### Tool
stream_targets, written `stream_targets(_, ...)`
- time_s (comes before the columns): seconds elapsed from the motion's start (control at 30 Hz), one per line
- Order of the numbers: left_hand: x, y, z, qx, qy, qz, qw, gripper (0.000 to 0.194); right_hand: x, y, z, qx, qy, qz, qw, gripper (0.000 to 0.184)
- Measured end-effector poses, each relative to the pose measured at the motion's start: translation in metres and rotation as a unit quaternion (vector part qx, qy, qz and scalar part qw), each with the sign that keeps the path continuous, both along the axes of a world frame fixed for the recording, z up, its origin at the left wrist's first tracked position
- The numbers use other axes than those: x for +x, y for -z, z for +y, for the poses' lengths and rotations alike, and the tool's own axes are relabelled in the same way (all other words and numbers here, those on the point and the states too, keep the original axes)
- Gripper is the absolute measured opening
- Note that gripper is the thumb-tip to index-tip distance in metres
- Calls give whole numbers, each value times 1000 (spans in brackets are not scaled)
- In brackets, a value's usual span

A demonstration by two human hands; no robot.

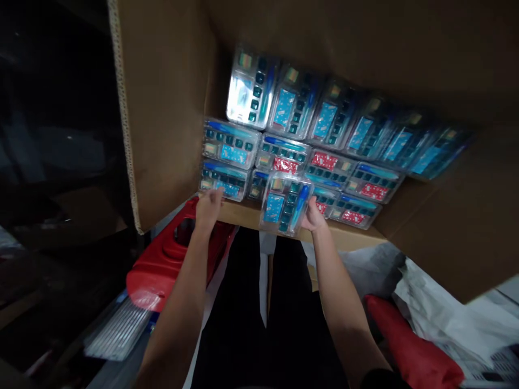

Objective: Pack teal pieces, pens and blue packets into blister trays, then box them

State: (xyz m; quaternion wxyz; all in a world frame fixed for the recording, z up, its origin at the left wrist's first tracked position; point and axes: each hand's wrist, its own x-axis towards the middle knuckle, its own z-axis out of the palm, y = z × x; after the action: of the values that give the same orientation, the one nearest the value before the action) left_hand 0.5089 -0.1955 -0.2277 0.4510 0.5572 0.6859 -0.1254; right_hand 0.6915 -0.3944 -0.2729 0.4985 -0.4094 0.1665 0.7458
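Note:
A large cardboard box (170, 108) lies open toward me, packed with several clear blister packs (284, 154) holding teal and blue items with blue or red cards. My right hand (314, 216) grips one such pack (286, 204) by its right edge, held just above the box's near rim. My left hand (208, 208) rests with curled fingers on the near rim at the bottom-left pack (223, 181); whether it grips that pack is unclear.
A red plastic stool (170, 259) stands left of my legs. White plastic bags (446, 319) and a red object (409, 346) lie at the right. A ribbed clear bundle (117, 329) lies at the lower left. The surroundings are dark.

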Motion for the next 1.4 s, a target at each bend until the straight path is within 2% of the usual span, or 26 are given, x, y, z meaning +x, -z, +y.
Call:
stream_targets(0.1, 27, -14, -31, -87, -12, -103, 991, 28, 0, 3, -2, 5, 4, 8, 1000, 81)
stream_targets(0.2, 51, -17, -56, -155, -56, -172, 971, 33, 3, 7, -9, 5, 16, 6, 1000, 73)
stream_targets(0.33, 63, -16, -68, -191, -111, -205, 953, 18, 13, 10, -28, -8, 40, -12, 999, 70)
stream_targets(0.47, 70, -11, -72, -211, -200, -234, 928, 22, 28, 7, -49, -26, 68, -28, 997, 67)
stream_targets(0.57, 84, 4, -75, -195, -282, -238, 909, 16, 40, 4, -65, -35, 87, -37, 995, 65)
stream_targets(0.73, 119, 45, -80, -163, -375, -209, 888, 24, 56, 0, -89, -48, 126, -75, 988, 61)
stream_targets(0.87, 141, 70, -81, -149, -397, -155, 893, 28, 62, -2, -100, -58, 138, -98, 984, 58)
stream_targets(1.0, 154, 81, -73, -151, -387, -107, 903, 36, 58, -2, -100, -68, 111, -77, 989, 48)
stream_targets(1.07, 157, 78, -69, -157, -379, -98, 907, 36, 55, -1, -97, -73, 93, -61, 991, 41)
stream_targets(1.13, 153, 67, -70, -161, -372, -89, 910, 36, 51, 1, -93, -74, 81, -50, 993, 34)
stream_targets(1.2, 142, 48, -77, -176, -347, -107, 915, 36, 47, 2, -85, -70, 73, -44, 994, 30)
stream_targets(1.3, 114, 16, -100, -229, -269, -185, 917, 35, 41, 1, -66, -50, 49, -34, 997, 29)
stream_targets(1.37, 92, -1, -115, -242, -235, -218, 916, 43, 38, -2, -52, -29, 18, -22, 999, 31)
stream_targets(1.4, 82, -6, -121, -235, -238, -218, 917, 47, 36, -4, -45, -18, 3, -15, 1000, 31)
